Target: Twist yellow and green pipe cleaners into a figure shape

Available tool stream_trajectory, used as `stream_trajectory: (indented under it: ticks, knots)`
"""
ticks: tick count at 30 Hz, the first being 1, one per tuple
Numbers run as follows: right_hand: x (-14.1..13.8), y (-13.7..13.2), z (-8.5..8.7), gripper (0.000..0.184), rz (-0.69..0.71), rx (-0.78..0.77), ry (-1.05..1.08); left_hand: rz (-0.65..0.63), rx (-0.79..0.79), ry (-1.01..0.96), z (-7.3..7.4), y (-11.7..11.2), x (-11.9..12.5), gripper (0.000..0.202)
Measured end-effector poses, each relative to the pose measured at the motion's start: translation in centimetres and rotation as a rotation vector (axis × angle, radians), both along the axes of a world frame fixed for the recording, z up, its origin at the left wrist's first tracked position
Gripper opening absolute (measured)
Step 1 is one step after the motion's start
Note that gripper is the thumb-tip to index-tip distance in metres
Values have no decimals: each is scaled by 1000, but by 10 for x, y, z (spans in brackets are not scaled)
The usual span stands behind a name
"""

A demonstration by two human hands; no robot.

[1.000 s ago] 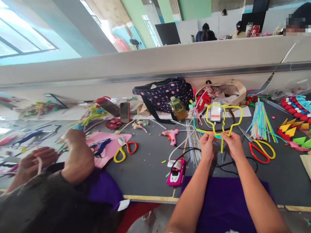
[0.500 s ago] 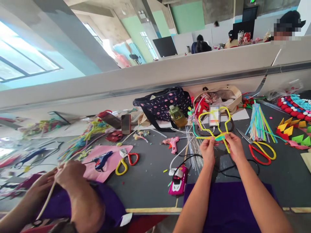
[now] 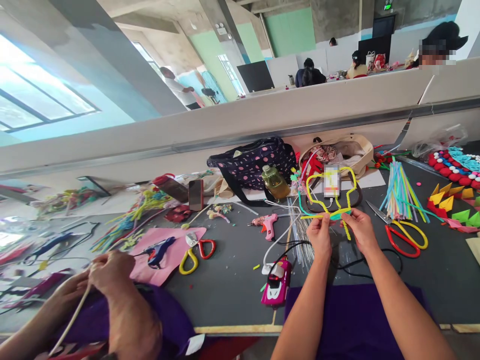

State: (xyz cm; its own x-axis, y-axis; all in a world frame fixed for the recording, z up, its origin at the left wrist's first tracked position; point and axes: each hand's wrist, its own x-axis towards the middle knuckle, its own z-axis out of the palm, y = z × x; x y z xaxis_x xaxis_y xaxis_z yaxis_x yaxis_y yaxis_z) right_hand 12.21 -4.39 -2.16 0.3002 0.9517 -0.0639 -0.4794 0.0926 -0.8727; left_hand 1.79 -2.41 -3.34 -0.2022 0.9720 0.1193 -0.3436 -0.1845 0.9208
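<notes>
Over the dark table (image 3: pixel 232 280), just past the purple felt (image 3: pixel 352 315), both hands pinch one yellow pipe cleaner loop (image 3: pixel 348 192). Left hand (image 3: pixel 319 232): thumb and fingers pressed together on the loop's lower left. Right hand (image 3: pixel 362 229): pinching the lower right. A short twisted yellow tail hangs down between the two hands. The loop's lobed outline rises up and away from the fingertips, held off the table. One teal pipe cleaner (image 3: pixel 339 214) runs along the loop's bottom edge, touching it; can't tell which hand grips it.

Counts:
- Scissors, two, both with red and yellow handles: one pair (image 3: pixel 403 235) just right of the right hand, the other (image 3: pixel 197 250) well to the left.
- Glue guns, two: a pink one (image 3: pixel 265 223) left of the left hand, a blue one (image 3: pixel 157 248) on a pink felt sheet (image 3: pixel 144 265).
- One pink toy car (image 3: pixel 276 286) beside the left forearm.
- One polka-dot bag (image 3: pixel 253 162), with one bottle (image 3: pixel 275 181) touching it.
- One bundle of coloured pipe cleaners (image 3: pixel 401 192) right of the loop.

A co-worker's two hands (image 3: pixel 108 272) at lower left hold a pale cord.
</notes>
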Motion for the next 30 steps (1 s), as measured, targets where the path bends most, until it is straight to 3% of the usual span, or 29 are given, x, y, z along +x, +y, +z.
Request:
stream_trajectory:
  ticks: [4, 11, 15, 22, 30]
  knots:
    - [2, 0, 2, 30, -40, -3, -13, 0, 10, 24, 1, -1, 0, 26]
    - [4, -3, 3, 30, 118, -21, 100, -27, 43, 57, 0, -2, 1, 26]
    - [3, -3, -1, 27, 91, -5, 82, -76, 74, 81, 0, -4, 3, 23]
    - [-2, -1, -7, 26, -44, 60, 20, -191, -111, -147, -1, -4, 7, 31]
    - [-8, -2, -8, 21, -91, 79, 4, -276, -232, -365, 4, -5, 6, 31]
